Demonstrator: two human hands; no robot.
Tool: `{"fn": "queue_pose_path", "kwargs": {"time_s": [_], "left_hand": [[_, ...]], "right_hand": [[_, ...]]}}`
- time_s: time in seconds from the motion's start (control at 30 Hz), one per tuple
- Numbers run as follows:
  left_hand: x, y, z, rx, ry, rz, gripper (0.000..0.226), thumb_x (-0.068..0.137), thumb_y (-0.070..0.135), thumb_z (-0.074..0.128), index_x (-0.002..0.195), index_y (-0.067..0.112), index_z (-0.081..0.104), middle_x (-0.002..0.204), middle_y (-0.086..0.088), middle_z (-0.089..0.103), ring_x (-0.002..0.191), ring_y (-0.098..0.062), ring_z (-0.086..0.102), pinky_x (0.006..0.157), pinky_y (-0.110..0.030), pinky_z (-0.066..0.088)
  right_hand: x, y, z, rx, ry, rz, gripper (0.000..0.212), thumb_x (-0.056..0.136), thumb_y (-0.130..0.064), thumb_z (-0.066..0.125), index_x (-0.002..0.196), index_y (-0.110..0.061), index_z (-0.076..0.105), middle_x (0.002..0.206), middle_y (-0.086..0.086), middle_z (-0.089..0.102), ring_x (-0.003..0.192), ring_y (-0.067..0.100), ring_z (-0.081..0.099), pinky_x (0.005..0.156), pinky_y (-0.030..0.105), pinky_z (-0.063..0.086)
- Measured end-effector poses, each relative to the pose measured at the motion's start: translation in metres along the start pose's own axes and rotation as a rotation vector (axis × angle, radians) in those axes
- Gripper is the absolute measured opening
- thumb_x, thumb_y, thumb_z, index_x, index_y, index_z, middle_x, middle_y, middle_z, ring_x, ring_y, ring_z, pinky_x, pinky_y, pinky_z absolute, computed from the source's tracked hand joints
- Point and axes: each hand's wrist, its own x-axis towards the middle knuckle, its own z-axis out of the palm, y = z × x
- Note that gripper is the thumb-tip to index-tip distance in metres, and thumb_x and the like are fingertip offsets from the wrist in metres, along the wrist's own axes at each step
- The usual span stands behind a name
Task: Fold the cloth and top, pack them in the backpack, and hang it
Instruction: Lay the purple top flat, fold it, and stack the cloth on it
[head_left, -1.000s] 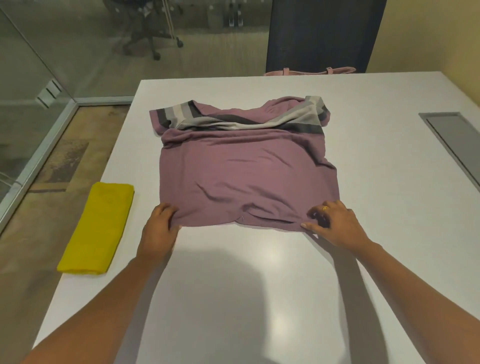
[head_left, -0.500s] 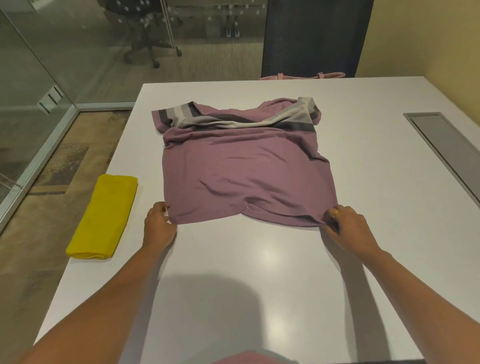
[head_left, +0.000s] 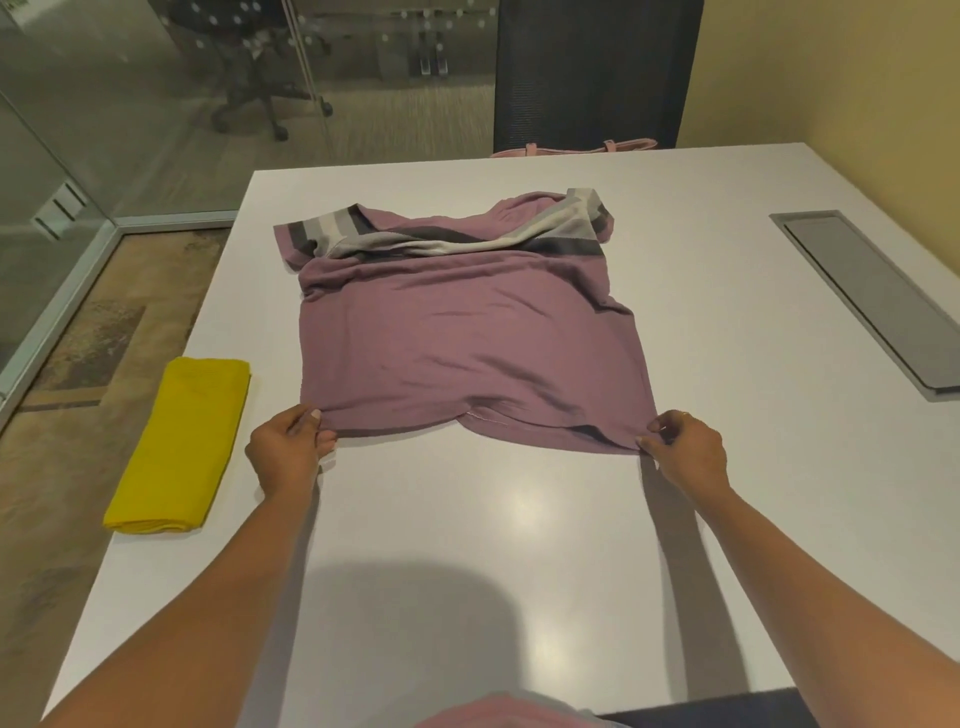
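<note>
Left hand (head_left: 285, 449) and right hand (head_left: 685, 447) pinch the purple top (head_left: 467, 338) at its hem.
Each grip is closed on one near corner; the top lies spread mid-tabletop (head_left: 493, 545), with white surface showing between hem and near edge. The folded yellow cloth (head_left: 182, 441) lies along the left edge. A pink strapped item (head_left: 571, 149) peeks past the far edge, its inside hidden.
</note>
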Motion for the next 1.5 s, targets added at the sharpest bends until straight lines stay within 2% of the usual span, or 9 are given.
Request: {"fn": "queue_pose_path", "kwargs": {"time_s": [0.23, 0.37, 0.57, 0.73, 0.9, 1.03, 1.17, 1.33, 1.5], "left_hand": [[-0.006, 0.017, -0.007, -0.255, 0.095, -0.037, 0.028, 0.085, 0.007, 0.065, 0.111, 0.000, 0.059, 0.068, -0.005, 0.059, 0.035, 0.000, 0.051, 0.038, -0.011, 0.043], [-0.010, 0.011, -0.015, -0.326, 0.080, -0.101, 0.030, 0.080, 0.009, 0.071, 0.107, 0.008, 0.058, 0.072, -0.004, 0.060, 0.037, 0.002, 0.053, 0.041, -0.010, 0.044], [-0.014, -0.004, -0.019, -0.324, -0.086, -0.235, 0.046, 0.080, -0.008, 0.065, 0.122, 0.006, 0.052, 0.111, -0.016, 0.062, 0.089, -0.025, 0.063, 0.091, -0.035, 0.051], [-0.017, 0.001, -0.016, -0.271, -0.117, -0.167, 0.042, 0.081, -0.012, 0.060, 0.120, 0.004, 0.053, 0.121, -0.016, 0.061, 0.100, -0.027, 0.060, 0.094, -0.036, 0.048], [-0.014, 0.011, -0.006, -0.215, -0.296, -0.042, 0.049, 0.078, -0.016, 0.061, 0.121, 0.006, 0.055, 0.114, -0.010, 0.061, 0.101, -0.025, 0.060, 0.083, -0.029, 0.053], [-0.012, 0.010, 0.009, 0.183, -0.528, 0.212, 0.066, 0.076, -0.023, 0.057, 0.133, 0.008, 0.048, 0.126, -0.008, 0.056, 0.111, -0.018, 0.052, 0.081, -0.012, 0.046], [-0.014, 0.009, 0.018, 0.432, -0.687, 0.403, 0.064, 0.074, -0.022, 0.058, 0.131, 0.007, 0.050, 0.124, -0.008, 0.050, 0.106, -0.014, 0.048, 0.086, -0.002, 0.030], [-0.006, 0.011, 0.020, 0.284, -0.474, 0.219, 0.051, 0.077, -0.009, 0.066, 0.124, 0.004, 0.054, 0.112, -0.016, 0.062, 0.097, -0.028, 0.060, 0.084, -0.026, 0.046], [0.001, 0.022, 0.028, 0.250, -0.345, 0.140, 0.050, 0.073, 0.006, 0.077, 0.115, 0.002, 0.052, 0.082, -0.005, 0.057, 0.079, -0.021, 0.056, 0.080, -0.035, 0.051]], "right_hand": [[-0.006, -0.014, -0.012, 0.302, 0.183, 0.075, 0.013, 0.082, 0.005, 0.048, 0.086, -0.003, 0.058, 0.072, 0.003, 0.051, 0.061, 0.024, 0.049, 0.058, 0.028, 0.044], [-0.008, -0.007, -0.017, 0.338, 0.210, 0.072, 0.024, 0.087, 0.004, 0.046, 0.097, -0.001, 0.067, 0.088, 0.004, 0.056, 0.072, 0.020, 0.050, 0.057, 0.014, 0.042], [-0.010, 0.010, -0.019, 0.355, 0.081, 0.061, 0.029, 0.080, 0.002, 0.054, 0.106, -0.007, 0.065, 0.093, 0.011, 0.066, 0.051, 0.002, 0.062, 0.047, 0.007, 0.043], [-0.009, 0.011, -0.017, 0.386, 0.095, 0.017, 0.032, 0.077, -0.002, 0.068, 0.108, -0.006, 0.066, 0.105, 0.007, 0.065, 0.086, 0.021, 0.062, 0.064, 0.014, 0.043], [-0.005, 0.009, -0.016, 0.432, 0.187, 0.082, 0.027, 0.083, -0.017, 0.066, 0.107, -0.006, 0.066, 0.100, 0.012, 0.067, 0.085, 0.028, 0.066, 0.064, 0.020, 0.055], [-0.004, 0.003, -0.020, 0.153, 0.282, 0.249, 0.027, 0.083, -0.002, 0.051, 0.104, -0.008, 0.067, 0.088, 0.015, 0.066, 0.076, 0.032, 0.060, 0.075, 0.034, 0.046], [-0.006, -0.004, -0.013, -0.008, 0.301, 0.115, 0.025, 0.083, 0.002, 0.049, 0.096, -0.009, 0.067, 0.118, 0.009, 0.057, 0.109, 0.031, 0.051, 0.095, 0.041, 0.035], [-0.010, -0.018, 0.009, -0.125, 0.116, -0.213, 0.016, 0.083, -0.008, 0.055, 0.091, -0.008, 0.068, 0.108, 0.010, 0.059, 0.099, 0.030, 0.055, 0.083, 0.036, 0.041], [-0.013, -0.024, 0.020, -0.153, 0.033, -0.228, 0.018, 0.083, -0.010, 0.057, 0.099, -0.009, 0.066, 0.109, 0.010, 0.059, 0.101, 0.030, 0.054, 0.088, 0.043, 0.043]]}}
